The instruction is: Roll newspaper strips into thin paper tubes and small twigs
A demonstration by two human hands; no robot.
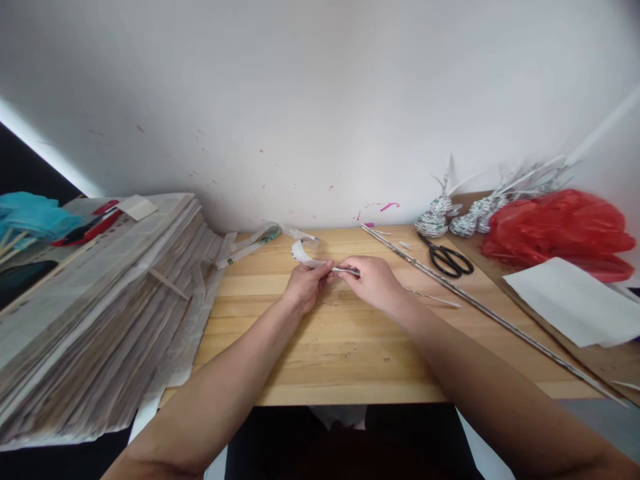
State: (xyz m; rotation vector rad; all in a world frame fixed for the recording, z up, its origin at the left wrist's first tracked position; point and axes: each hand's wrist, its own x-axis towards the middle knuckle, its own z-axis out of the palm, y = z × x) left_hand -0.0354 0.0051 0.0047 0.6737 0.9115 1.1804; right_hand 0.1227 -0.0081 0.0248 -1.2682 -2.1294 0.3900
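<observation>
Over the middle of the wooden table [320, 363], my two hands pinch one strip of printed paper [301, 252]. Its loose end curls up beyond my left hand [310, 283], whose thumb and fingers are closed on the strip. My right hand [370, 277] grips the thin, rolled-looking end of the same strip, a short way to the right. Close by on the right lie long thin rolled-paper sticks [450, 287], running from the back edge toward the front right corner. A shorter thin stick [435, 299] lies partly behind my right forearm.
On the left stands a tall stack of newspaper [120, 320], with a red-and-black tool [95, 223] and blue cloth [35, 217] on top. Curled strips [255, 240] lie behind it. Rightward are black scissors [445, 259], woven paper pieces [434, 217], a red plastic bag [560, 230] and white sheets [575, 300].
</observation>
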